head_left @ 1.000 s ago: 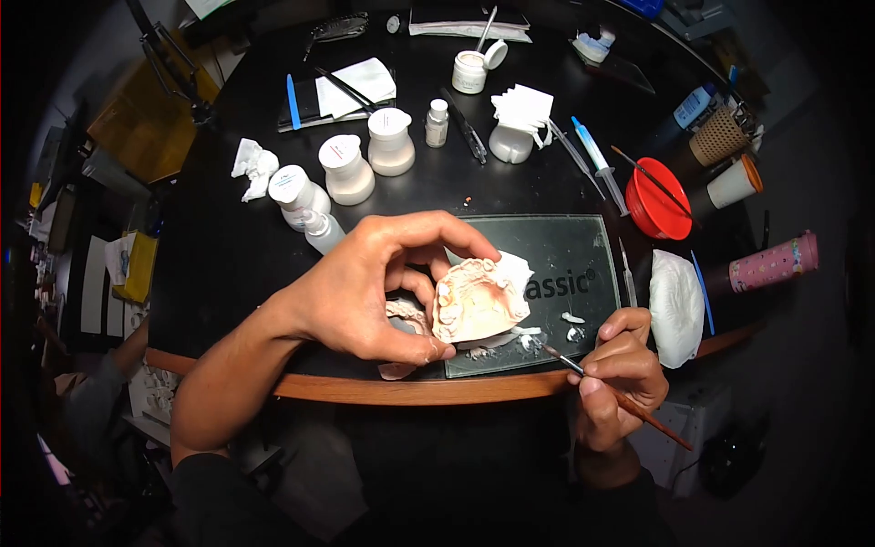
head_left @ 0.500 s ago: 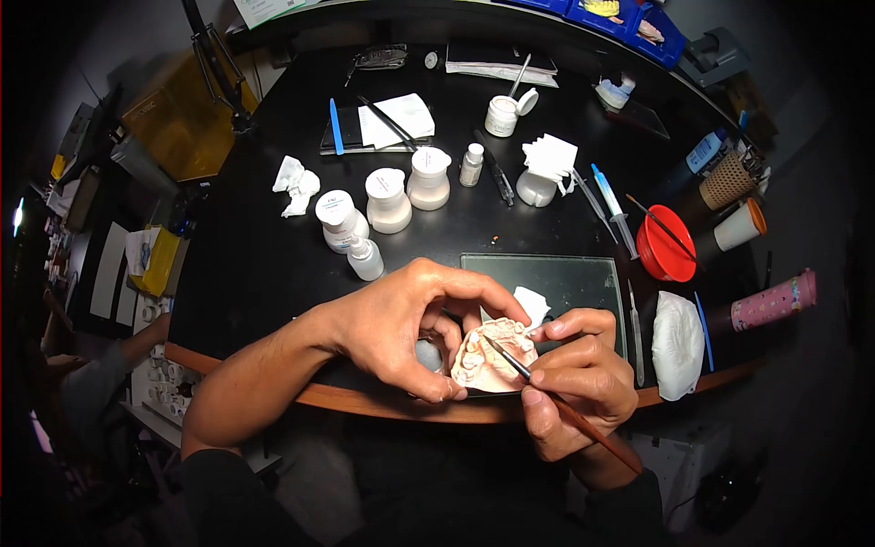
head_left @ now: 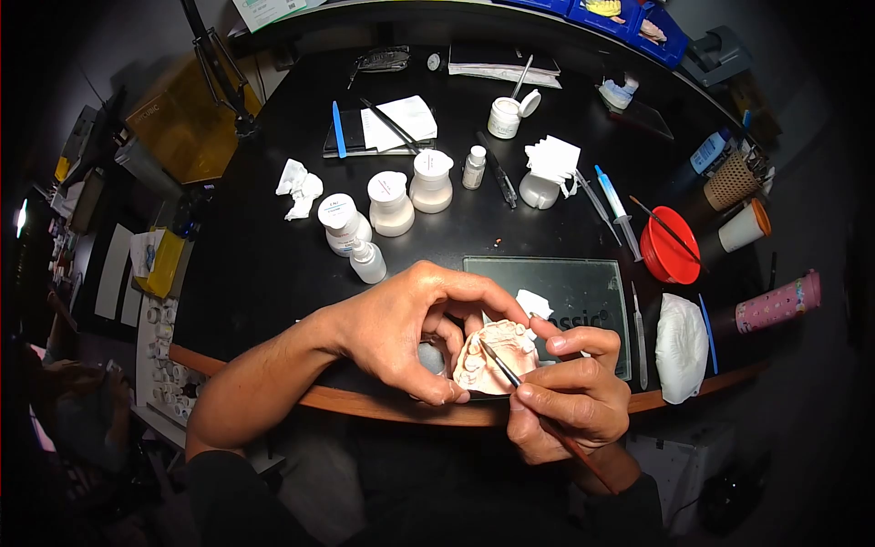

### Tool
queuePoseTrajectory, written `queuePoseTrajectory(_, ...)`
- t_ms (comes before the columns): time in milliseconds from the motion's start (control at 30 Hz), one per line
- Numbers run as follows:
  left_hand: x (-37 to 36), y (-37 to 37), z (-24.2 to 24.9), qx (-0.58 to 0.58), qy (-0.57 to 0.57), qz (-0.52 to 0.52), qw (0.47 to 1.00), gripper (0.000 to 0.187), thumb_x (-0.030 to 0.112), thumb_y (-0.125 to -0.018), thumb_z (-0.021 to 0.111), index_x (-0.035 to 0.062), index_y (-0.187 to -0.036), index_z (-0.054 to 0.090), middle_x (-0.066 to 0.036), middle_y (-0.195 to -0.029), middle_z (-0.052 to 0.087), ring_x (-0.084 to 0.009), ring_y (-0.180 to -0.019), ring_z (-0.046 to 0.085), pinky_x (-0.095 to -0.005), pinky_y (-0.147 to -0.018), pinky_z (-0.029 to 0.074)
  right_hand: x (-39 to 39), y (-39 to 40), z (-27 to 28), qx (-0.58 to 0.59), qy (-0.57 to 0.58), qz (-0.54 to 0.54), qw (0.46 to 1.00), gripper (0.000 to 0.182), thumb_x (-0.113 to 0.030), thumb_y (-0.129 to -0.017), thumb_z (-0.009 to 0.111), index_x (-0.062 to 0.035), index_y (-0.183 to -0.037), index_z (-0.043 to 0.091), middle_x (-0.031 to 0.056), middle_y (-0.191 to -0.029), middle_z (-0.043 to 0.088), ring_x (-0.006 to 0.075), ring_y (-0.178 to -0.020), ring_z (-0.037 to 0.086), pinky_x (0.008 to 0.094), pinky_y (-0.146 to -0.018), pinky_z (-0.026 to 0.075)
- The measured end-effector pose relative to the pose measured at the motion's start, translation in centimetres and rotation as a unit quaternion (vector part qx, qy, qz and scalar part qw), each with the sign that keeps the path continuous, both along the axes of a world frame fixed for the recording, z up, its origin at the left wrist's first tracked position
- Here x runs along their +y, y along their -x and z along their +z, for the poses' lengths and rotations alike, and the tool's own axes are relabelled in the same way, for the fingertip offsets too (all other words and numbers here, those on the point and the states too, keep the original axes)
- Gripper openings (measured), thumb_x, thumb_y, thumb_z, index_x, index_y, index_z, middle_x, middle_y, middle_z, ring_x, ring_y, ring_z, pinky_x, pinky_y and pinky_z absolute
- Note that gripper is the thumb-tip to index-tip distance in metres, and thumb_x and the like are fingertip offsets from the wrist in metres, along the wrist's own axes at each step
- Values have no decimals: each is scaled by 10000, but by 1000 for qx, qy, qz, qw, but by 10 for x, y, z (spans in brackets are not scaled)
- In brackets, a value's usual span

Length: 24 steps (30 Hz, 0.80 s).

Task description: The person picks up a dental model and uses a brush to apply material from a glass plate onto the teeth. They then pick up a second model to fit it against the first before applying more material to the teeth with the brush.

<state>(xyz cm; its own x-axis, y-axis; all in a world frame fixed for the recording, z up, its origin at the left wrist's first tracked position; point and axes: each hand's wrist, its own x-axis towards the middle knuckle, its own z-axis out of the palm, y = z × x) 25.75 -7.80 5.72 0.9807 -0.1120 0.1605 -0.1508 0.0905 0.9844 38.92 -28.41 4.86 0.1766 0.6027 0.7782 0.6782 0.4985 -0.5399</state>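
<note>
A pinkish dental cast (head_left: 499, 366) with a row of teeth is gripped by my left hand (head_left: 415, 333), thumb at its near left edge and forefinger arched over its far side. Pinched in my right hand (head_left: 574, 397) is a fine paintbrush (head_left: 562, 433) with a brown handle. Its dark tip rests over the teeth on the cast's left side. My right forefinger is right at the cast's far right edge. Behind the cast lies a glass slab (head_left: 556, 278) with a folded white tissue (head_left: 532, 304) on it.
Several powder jars (head_left: 392, 214) and a dropper bottle (head_left: 368, 263) stand left of the slab. To the right are a red bowl (head_left: 665, 251), a syringe (head_left: 618, 214), a metal spatula (head_left: 640, 337) and a white wad (head_left: 682, 351). A wooden edge (head_left: 410, 407) runs along the front.
The right hand has shifted slightly left and the brush tip has moved a little along the left teeth. The left hand keeps its hold on the cast. The view has shifted slightly.
</note>
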Motion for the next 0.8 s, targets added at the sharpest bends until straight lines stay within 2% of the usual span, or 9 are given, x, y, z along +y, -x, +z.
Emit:
queuePoseTrajectory(167, 0, 1, 0, 4, 3, -3, 1000, 698, -56, -713, 807, -85, -1370, 575, -163, -1138, 669, -133, -903, 714, -228, -762, 621, 0, 2, 0, -2, -3, -3, 1000, 306, 69, -658, 794, -78, -926, 780, 36, -854, 710, 257, -1025, 600, 511, -949, 652)
queuePoseTrajectory(267, 2, 2, 1, 48, 8, -4, 999, 713, -39, -684, 877, -88, -1340, 600, -152, -1208, 661, -144, -1032, 694, -231, -829, 614, 1, 2, -1, -2, -6, -5, 1000, 312, 73, -650, 795, -77, -923, 784, 35, -846, 709, 252, -1019, 598, 515, -945, 654)
queuePoseTrajectory(667, 1, 1, 2, 10, -3, -1, 1000, 709, -38, -679, 874, -85, -1335, 608, -147, -1195, 668, -136, -1017, 700, -221, -808, 615, 0, 2, 0, -10, -2, -7, 1000, 311, 52, -644, 812, -85, -923, 796, 27, -850, 721, 246, -1018, 597, 500, -937, 660)
queuePoseTrajectory(800, 0, 1, 1, 0, -8, 2, 1000, 678, -18, -701, 813, -83, -1342, 601, -131, -1163, 677, -104, -930, 676, -225, -747, 611, 0, 2, -1, -13, -2, -12, 1000, 312, 49, -642, 815, -89, -921, 797, 24, -850, 722, 246, -1018, 598, 495, -934, 661)
